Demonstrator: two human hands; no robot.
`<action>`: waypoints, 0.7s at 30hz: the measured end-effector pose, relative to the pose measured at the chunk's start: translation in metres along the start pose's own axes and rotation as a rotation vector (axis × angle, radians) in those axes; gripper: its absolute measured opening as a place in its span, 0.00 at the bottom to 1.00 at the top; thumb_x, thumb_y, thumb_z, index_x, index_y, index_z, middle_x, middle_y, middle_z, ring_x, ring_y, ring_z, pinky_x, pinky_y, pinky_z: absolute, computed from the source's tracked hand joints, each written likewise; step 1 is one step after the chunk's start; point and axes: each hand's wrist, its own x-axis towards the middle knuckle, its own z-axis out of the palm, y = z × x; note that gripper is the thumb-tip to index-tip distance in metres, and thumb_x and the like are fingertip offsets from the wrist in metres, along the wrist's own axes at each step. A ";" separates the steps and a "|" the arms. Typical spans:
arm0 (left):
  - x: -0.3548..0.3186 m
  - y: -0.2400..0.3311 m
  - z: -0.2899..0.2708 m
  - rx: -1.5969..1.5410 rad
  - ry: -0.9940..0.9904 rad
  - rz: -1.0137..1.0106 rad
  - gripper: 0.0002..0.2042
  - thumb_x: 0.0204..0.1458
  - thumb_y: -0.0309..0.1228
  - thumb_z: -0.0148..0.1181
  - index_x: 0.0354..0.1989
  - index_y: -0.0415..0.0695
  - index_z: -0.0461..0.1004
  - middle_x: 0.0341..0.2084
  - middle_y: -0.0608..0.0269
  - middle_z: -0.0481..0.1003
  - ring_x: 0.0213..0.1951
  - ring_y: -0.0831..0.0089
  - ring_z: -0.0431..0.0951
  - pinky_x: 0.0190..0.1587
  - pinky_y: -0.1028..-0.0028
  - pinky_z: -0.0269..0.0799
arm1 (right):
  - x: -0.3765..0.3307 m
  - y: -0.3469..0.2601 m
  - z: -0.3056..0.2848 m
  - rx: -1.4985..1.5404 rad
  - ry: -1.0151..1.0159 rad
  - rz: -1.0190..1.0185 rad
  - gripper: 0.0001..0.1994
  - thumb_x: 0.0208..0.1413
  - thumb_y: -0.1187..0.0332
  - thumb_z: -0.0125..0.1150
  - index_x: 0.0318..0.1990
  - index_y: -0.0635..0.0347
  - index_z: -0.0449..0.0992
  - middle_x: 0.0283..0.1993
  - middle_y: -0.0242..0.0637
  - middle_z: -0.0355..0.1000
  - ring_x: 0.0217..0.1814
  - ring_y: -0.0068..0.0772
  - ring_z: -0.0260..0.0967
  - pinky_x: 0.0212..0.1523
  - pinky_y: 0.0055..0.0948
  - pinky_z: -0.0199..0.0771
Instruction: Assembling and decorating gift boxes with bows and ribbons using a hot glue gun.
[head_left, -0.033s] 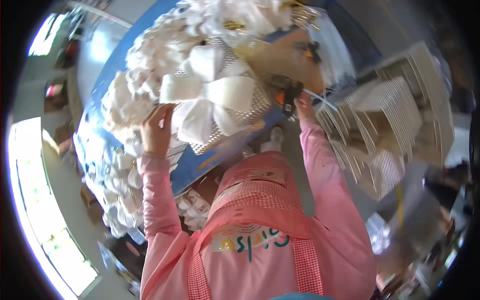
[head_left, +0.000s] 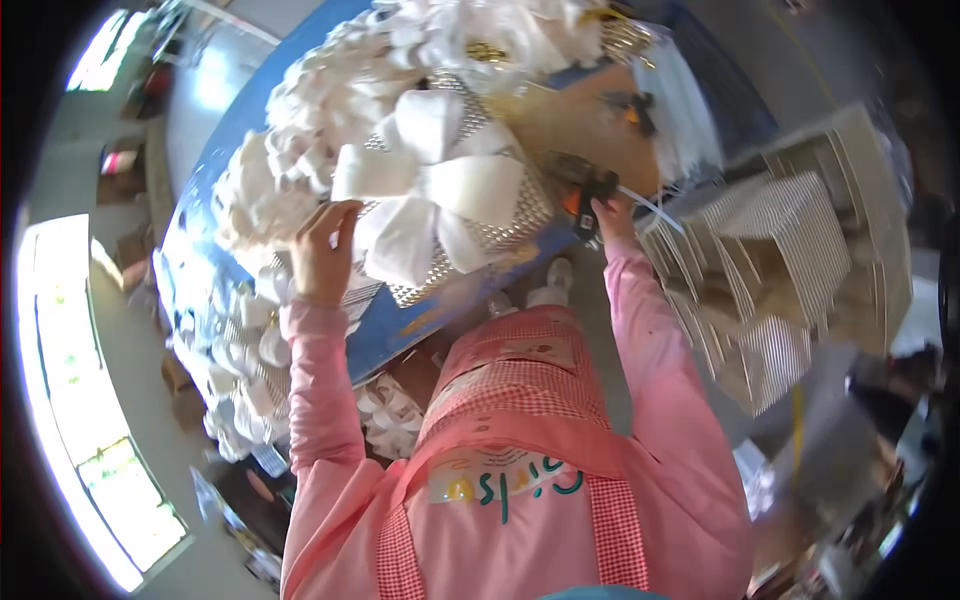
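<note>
Window: a tall, bright window (head_left: 95, 400) bends along the far left.
Bow heap: many white looped ribbon bows (head_left: 265, 190) crowd the left and far parts of the blue-covered worktop (head_left: 385, 335); these seem already formed, though their details blur together.
Left hand: the left hand (head_left: 322, 262) is at the near-left edge of the large bow, fingers bent and thumb close to them; whether it pinches a loop or only rests beside it, I cannot tell.
Large bow: a large bow of broad, satiny white ribbon (head_left: 422, 182) lies face up on the worktop between the hands, its loops fanned around a middle. It looks mostly shaped; no separate ornament shows at its centre, and what remains cannot be judged.
Silver sheet: a silvery, bead-textured sheet (head_left: 533, 205) shows from under the loops.
Tool: a black-and-orange handheld tool, like a glue gun (head_left: 590, 205), is at the worktop's near-right edge, apart from the bow.
Right hand: the right hand (head_left: 616, 216) is closed around the tool.
Cardboard: upright tan cardboard dividers (head_left: 800, 240) stand at the far right.
</note>
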 end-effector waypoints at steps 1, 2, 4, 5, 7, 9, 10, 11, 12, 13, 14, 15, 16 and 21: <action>-0.001 0.005 0.004 -0.028 0.014 -0.017 0.04 0.48 0.23 0.56 0.31 0.41 0.76 0.28 0.57 0.76 0.29 0.64 0.77 0.32 0.72 0.72 | -0.005 -0.012 0.003 -0.024 0.057 0.002 0.30 0.38 0.47 0.65 0.45 0.62 0.71 0.41 0.44 0.73 0.43 0.42 0.72 0.44 0.34 0.69; -0.002 0.006 0.017 -0.084 0.021 -0.027 0.04 0.48 0.24 0.57 0.32 0.42 0.76 0.28 0.58 0.76 0.28 0.64 0.77 0.32 0.72 0.72 | -0.002 -0.007 0.007 0.072 0.031 0.057 0.35 0.34 0.50 0.71 0.47 0.67 0.69 0.44 0.43 0.70 0.48 0.41 0.66 0.50 0.32 0.64; 0.003 0.020 0.034 -0.068 -0.024 0.085 0.05 0.48 0.24 0.57 0.33 0.42 0.76 0.32 0.61 0.76 0.33 0.64 0.77 0.36 0.71 0.72 | 0.003 -0.005 0.009 -0.062 0.030 -0.119 0.34 0.32 0.54 0.72 0.47 0.66 0.69 0.47 0.46 0.68 0.49 0.41 0.65 0.52 0.32 0.63; 0.006 0.023 0.044 -0.028 -0.062 0.101 0.06 0.48 0.25 0.56 0.34 0.43 0.75 0.35 0.61 0.75 0.37 0.64 0.75 0.38 0.69 0.71 | 0.001 -0.004 0.010 0.052 0.051 -0.216 0.33 0.32 0.58 0.72 0.48 0.65 0.69 0.47 0.44 0.68 0.50 0.38 0.65 0.53 0.32 0.62; 0.005 0.027 0.070 0.003 -0.137 0.154 0.07 0.48 0.25 0.55 0.36 0.44 0.74 0.36 0.61 0.73 0.38 0.61 0.74 0.40 0.67 0.71 | 0.020 0.036 0.027 -0.004 0.139 -0.218 0.31 0.32 0.59 0.71 0.46 0.65 0.69 0.45 0.42 0.69 0.48 0.38 0.66 0.52 0.32 0.63; -0.002 0.025 0.086 0.028 -0.137 0.187 0.07 0.47 0.26 0.56 0.35 0.44 0.74 0.35 0.60 0.73 0.38 0.60 0.74 0.40 0.66 0.71 | 0.023 0.027 0.027 -0.064 0.218 -0.225 0.30 0.32 0.61 0.71 0.45 0.65 0.70 0.44 0.40 0.70 0.46 0.37 0.67 0.51 0.32 0.64; -0.006 0.022 0.088 0.026 -0.127 0.177 0.07 0.47 0.26 0.56 0.35 0.44 0.74 0.35 0.60 0.73 0.38 0.60 0.74 0.40 0.66 0.71 | 0.026 0.022 0.027 0.108 0.139 -0.212 0.28 0.32 0.61 0.72 0.43 0.63 0.70 0.41 0.38 0.71 0.44 0.35 0.68 0.47 0.31 0.66; -0.005 0.026 0.083 -0.011 -0.129 0.155 0.07 0.47 0.26 0.56 0.35 0.43 0.74 0.35 0.59 0.73 0.38 0.60 0.74 0.40 0.66 0.71 | 0.025 0.017 0.022 0.280 0.071 -0.186 0.26 0.31 0.62 0.72 0.42 0.62 0.71 0.38 0.36 0.72 0.41 0.33 0.69 0.44 0.30 0.69; -0.005 0.026 0.080 -0.048 -0.131 0.134 0.06 0.47 0.26 0.56 0.34 0.43 0.74 0.35 0.59 0.74 0.37 0.60 0.74 0.40 0.66 0.71 | 0.033 0.024 0.022 0.274 0.079 -0.185 0.26 0.31 0.62 0.72 0.42 0.62 0.71 0.38 0.36 0.72 0.41 0.33 0.69 0.44 0.30 0.69; -0.007 0.017 0.080 -0.086 -0.131 0.120 0.06 0.47 0.26 0.56 0.34 0.43 0.74 0.35 0.59 0.74 0.37 0.59 0.75 0.39 0.67 0.71 | 0.043 0.029 0.023 0.474 0.008 0.020 0.24 0.32 0.63 0.71 0.40 0.60 0.71 0.36 0.36 0.72 0.38 0.31 0.70 0.40 0.28 0.70; -0.009 0.020 0.073 -0.093 -0.088 0.046 0.06 0.47 0.25 0.56 0.35 0.43 0.74 0.34 0.58 0.74 0.36 0.58 0.75 0.39 0.67 0.71 | 0.053 0.036 0.019 0.671 -0.059 0.224 0.22 0.32 0.63 0.71 0.38 0.58 0.72 0.33 0.35 0.72 0.34 0.29 0.70 0.36 0.26 0.70; -0.018 0.023 0.061 -0.087 -0.032 -0.049 0.07 0.47 0.25 0.56 0.36 0.44 0.75 0.34 0.58 0.74 0.36 0.58 0.75 0.39 0.67 0.70 | 0.028 -0.006 0.010 0.919 -0.140 0.330 0.17 0.37 0.66 0.68 0.37 0.56 0.72 0.30 0.35 0.71 0.30 0.29 0.70 0.30 0.24 0.71; -0.025 0.023 0.053 -0.029 0.056 -0.081 0.08 0.48 0.24 0.55 0.37 0.45 0.75 0.32 0.57 0.74 0.36 0.57 0.75 0.39 0.67 0.70 | 0.016 -0.028 -0.004 1.017 -0.285 0.450 0.15 0.39 0.66 0.66 0.37 0.56 0.72 0.30 0.35 0.71 0.27 0.32 0.70 0.28 0.26 0.73; -0.078 0.008 0.040 -0.206 0.133 -0.419 0.07 0.51 0.24 0.53 0.37 0.43 0.75 0.31 0.64 0.76 0.33 0.75 0.76 0.33 0.77 0.71 | -0.012 -0.071 -0.023 1.264 -0.578 0.492 0.12 0.46 0.65 0.61 0.39 0.57 0.72 0.29 0.37 0.71 0.24 0.35 0.70 0.23 0.31 0.75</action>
